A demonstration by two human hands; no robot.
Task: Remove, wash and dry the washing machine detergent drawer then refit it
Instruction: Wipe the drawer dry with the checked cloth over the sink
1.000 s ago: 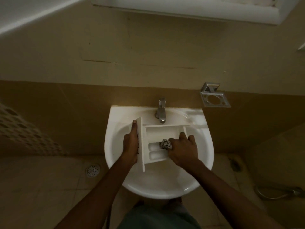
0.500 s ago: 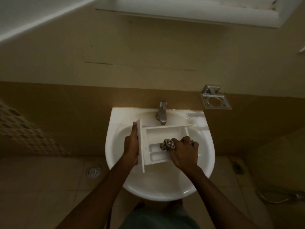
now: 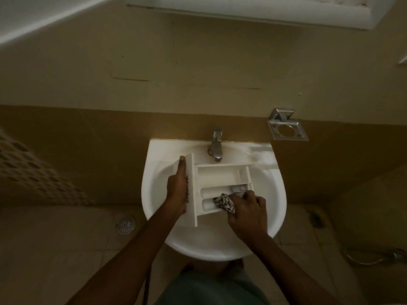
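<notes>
The white detergent drawer (image 3: pixel 217 178) lies across the bowl of the white sink (image 3: pixel 152 172), open side up, with its front panel to the left. My left hand (image 3: pixel 177 190) grips that front panel, thumb pointing toward the wall. My right hand (image 3: pixel 247 213) is closed on a black-and-white patterned cloth (image 3: pixel 224 202) and presses it into the drawer's nearest compartment. The near right corner of the drawer is hidden under my right hand.
A chrome tap (image 3: pixel 215 144) stands at the back of the sink, just beyond the drawer. A chrome soap holder (image 3: pixel 287 128) hangs on the wall to the right. A floor drain (image 3: pixel 126 225) sits left of the sink, and a hose (image 3: pixel 374 257) lies on the floor at right.
My right hand has moved the cloth from the middle compartment toward me into the nearest one. My left hand keeps its hold on the front panel.
</notes>
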